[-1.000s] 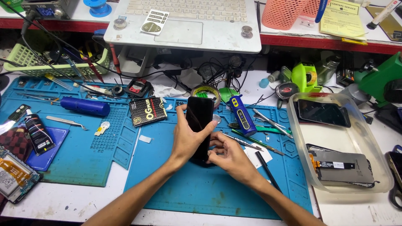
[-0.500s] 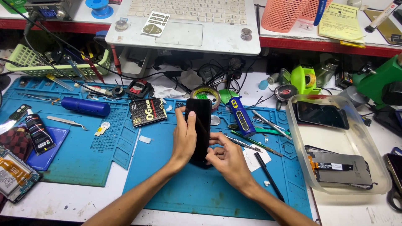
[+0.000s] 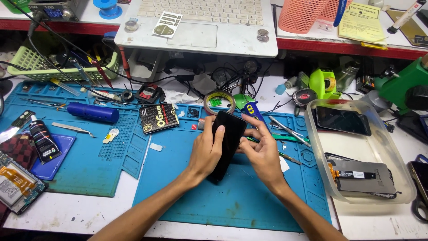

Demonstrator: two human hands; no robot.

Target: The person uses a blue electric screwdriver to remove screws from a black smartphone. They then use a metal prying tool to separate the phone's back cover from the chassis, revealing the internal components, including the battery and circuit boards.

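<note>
From the head view, a black phone (image 3: 228,143) lies tilted on a blue mat (image 3: 240,201) in the middle of the worktop (image 3: 71,214). Its top end points up and to the right, toward a roll of brown tape (image 3: 220,101).

The left hand (image 3: 206,151) has its grip closed on the phone's left edge. The thumb lies flat on the dark glass and the other fingers curl under the side. The right hand (image 3: 263,152) grasps the phone's right edge. Its fingertips (image 3: 248,132) press against the side near the top. So both hands hold the same phone, one on each side, and the phone's low end touches the mat.

Just beside the right hand lie thin metal tweezers (image 3: 290,130) and a small blue and yellow tool (image 3: 253,110). A small white card (image 3: 283,164) peeks out from behind the right hand.

To the left there is a second blue mat (image 3: 89,156). On it rest a fat blue handle (image 3: 93,112), a black packet with gold print (image 3: 158,118) and a black tube (image 3: 43,139).

To the right sits a clear plastic tray (image 3: 319,156). Inside it lie another dark phone (image 3: 342,120) and a grey phone part with an orange strip (image 3: 362,176).

Up on a shelf at the back rest a white laptop (image 3: 200,31) and an orange basket (image 3: 310,15). A green basket (image 3: 44,67) sits at the far left.
</note>
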